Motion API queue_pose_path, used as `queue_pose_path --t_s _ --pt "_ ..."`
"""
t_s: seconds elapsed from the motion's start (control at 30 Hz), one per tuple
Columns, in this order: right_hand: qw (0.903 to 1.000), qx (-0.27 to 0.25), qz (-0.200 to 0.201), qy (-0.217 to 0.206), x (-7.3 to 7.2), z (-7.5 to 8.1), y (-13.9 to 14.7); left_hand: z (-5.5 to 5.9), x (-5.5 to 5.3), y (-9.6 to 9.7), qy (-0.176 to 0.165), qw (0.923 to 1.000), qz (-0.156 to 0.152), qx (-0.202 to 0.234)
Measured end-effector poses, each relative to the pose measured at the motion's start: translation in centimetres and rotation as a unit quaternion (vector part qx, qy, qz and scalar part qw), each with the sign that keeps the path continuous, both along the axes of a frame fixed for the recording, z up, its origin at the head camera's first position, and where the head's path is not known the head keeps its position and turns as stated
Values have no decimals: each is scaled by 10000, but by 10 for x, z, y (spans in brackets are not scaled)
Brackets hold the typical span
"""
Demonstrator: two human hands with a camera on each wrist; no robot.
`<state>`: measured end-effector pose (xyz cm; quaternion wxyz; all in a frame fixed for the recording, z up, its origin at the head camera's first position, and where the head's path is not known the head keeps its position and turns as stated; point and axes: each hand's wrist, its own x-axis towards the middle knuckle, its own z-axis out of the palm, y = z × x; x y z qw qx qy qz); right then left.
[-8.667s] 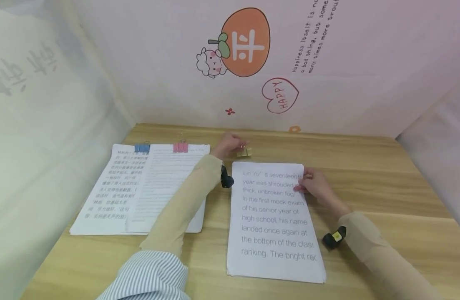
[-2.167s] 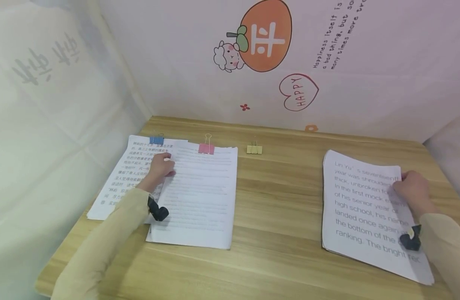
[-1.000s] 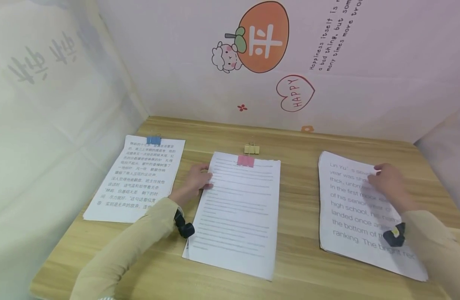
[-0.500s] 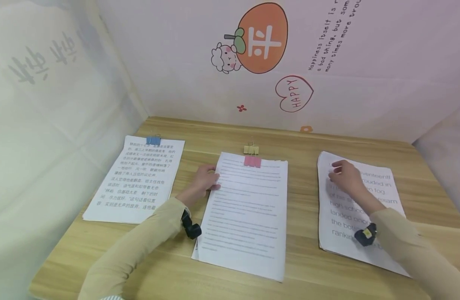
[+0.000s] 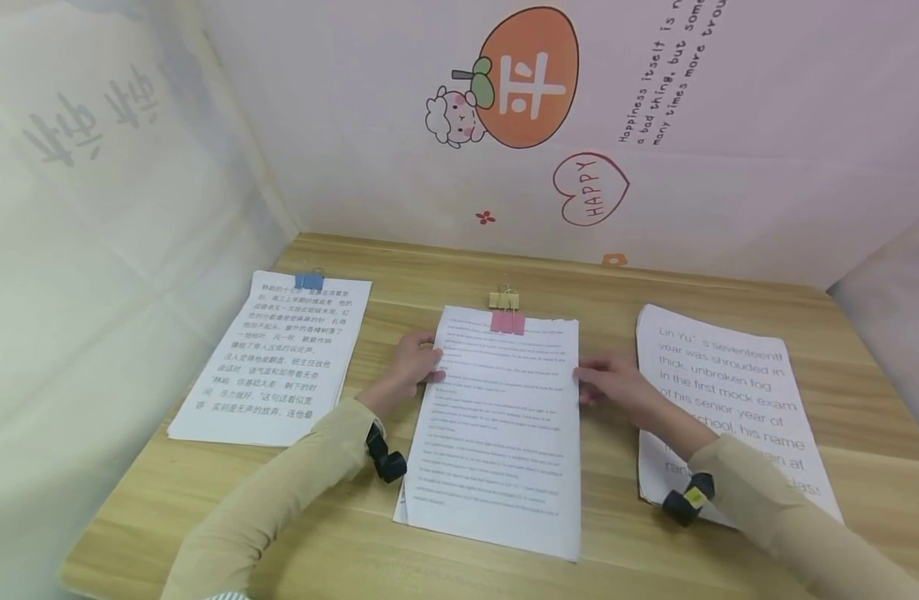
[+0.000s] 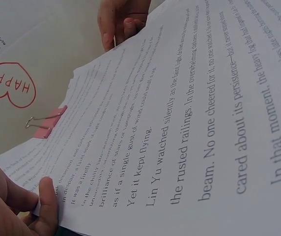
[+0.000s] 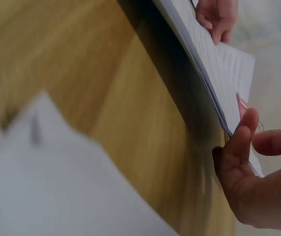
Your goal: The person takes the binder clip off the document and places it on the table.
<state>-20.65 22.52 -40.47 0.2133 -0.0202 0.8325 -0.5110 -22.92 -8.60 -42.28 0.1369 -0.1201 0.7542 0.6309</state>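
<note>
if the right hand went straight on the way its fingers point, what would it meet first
The middle paper stack, whose right edge the right hand appears to touch. Beyond, across the stack, the left hand seems roughly in line, though depth is unclear.

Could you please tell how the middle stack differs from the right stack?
The middle stack has small print; the right stack has large print. A pink clip sits on the middle stack's top edge; the right stack's top edge shows none. Both bear English text.
</note>
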Motion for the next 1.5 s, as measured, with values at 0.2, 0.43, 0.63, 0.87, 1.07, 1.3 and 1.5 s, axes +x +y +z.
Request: queue_pose_path --t_s 0.2,0.43,0.63,0.87,1.07,1.3,1.5 --pt "9987 -230 -253 -382 4 -8 -9 -2 1 2 13 10000 -20 -57" --pt "9985 -240 -462 -186 8 -8 -11 -1 -6 -2 -4 9997 -182 -158" --pt "9970 -376 -667 -145 12 -7 -13 16 -32 -4 89 9954 -721 -629" --pt "9955 -497 -812 -40 14 -10 -17 49 -62 14 744 9719 -1497 -1660" --pt "9953 -652 -719 -24 16 -14 -18 60 -78 38 436 9606 -2186 -1658" --pt "9970 -509 -590 -36 21 -12 -17 57 -91 46 -325 9604 -2577 -1004" --pt "9968 -477 -646 -31 23 -8 -15 56 -99 45 -675 9537 -2872 -578"
